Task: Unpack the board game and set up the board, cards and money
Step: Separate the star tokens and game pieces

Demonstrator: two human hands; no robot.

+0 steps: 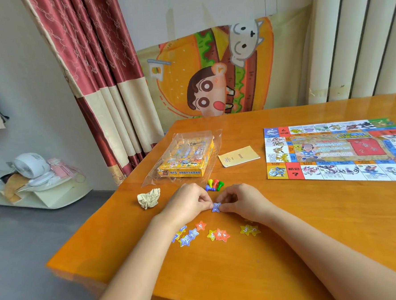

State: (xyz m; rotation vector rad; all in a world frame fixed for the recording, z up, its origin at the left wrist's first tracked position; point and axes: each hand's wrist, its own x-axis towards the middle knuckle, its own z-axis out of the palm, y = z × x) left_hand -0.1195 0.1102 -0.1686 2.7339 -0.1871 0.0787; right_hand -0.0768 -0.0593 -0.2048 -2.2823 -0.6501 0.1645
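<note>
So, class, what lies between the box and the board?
A pale yellow leaflet, flat on the table between box and board, in the head view.

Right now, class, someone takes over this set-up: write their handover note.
Left hand and right hand pinch one blue star token between them.
Other star tokens lie loose on the table; pawns cluster just beyond the hands.
Done: board unfolded flat at right.
Left: game box sits in clear plastic; no cards or money laid out yet.
</note>
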